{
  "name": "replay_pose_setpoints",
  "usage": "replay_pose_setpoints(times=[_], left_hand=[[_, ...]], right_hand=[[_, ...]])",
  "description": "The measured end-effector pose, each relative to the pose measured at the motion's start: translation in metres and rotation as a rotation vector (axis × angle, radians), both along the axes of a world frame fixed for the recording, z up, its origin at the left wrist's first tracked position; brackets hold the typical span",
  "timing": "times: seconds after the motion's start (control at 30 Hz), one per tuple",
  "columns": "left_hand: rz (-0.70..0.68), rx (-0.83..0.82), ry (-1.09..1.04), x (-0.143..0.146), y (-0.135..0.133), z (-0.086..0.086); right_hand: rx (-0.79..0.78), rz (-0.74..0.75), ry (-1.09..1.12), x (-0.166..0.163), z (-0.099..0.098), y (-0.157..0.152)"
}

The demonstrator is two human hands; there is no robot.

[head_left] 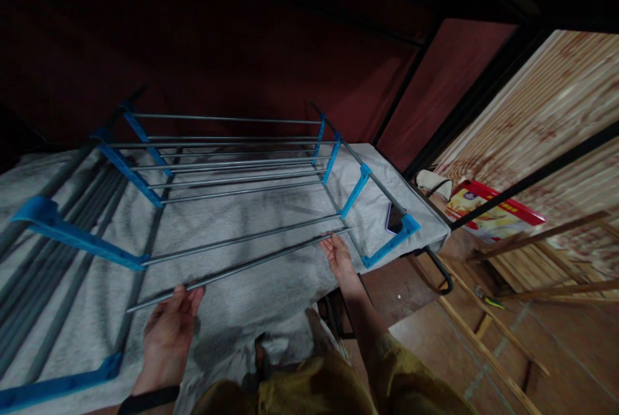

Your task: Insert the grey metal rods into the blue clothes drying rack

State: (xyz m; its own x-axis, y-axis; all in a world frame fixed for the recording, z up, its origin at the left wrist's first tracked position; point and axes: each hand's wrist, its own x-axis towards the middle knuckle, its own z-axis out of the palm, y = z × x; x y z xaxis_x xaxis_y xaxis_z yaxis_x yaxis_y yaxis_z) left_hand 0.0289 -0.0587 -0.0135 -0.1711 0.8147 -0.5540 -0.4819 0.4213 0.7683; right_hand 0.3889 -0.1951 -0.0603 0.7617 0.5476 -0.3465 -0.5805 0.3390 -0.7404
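Observation:
Between my two hands runs a thin grey metal rod, held above the cloth. My left hand grips it near its left end, fingers closed round it. My right hand pinches it close to the right end. Beyond it lies a rack frame of grey tubes joined by blue plastic brackets. One blue bracket sits just right of my right hand. Another blue bracket is at the lower left, near my left wrist.
Several loose grey tubes lie at the left on the grey cloth. A phone rests on the cloth at right. Past the table's edge are a red and yellow box, a wooden frame and tiled floor.

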Motion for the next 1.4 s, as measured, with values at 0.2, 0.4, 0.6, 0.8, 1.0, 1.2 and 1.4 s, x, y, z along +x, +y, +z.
replay_pose_setpoints(times=[0.2,0.4,0.6,0.8,1.0,1.2,1.4], left_hand=[[0.049,-0.07,-0.042,0.005,-0.003,0.012],[0.019,-0.049,0.011,0.006,-0.002,0.015],[0.02,-0.065,-0.062,0.003,-0.003,0.012],[0.011,-0.081,-0.045,0.004,-0.001,0.014],[0.036,-0.118,-0.089,0.003,0.0,0.015],[0.009,-0.094,-0.062,-0.002,0.001,0.006],[-0.006,-0.069,-0.028,-0.002,0.0,0.001]], right_hand=[[-0.039,0.016,0.016,-0.001,0.006,0.0],[-0.026,-0.002,0.041,-0.001,0.009,0.001],[-0.031,0.016,0.019,-0.001,0.008,0.001],[-0.011,0.034,0.001,0.0,0.003,0.0],[0.008,0.028,0.003,0.001,-0.002,0.003],[0.014,0.023,0.031,0.002,-0.002,0.004],[-0.027,0.016,0.03,0.003,0.003,0.006]])
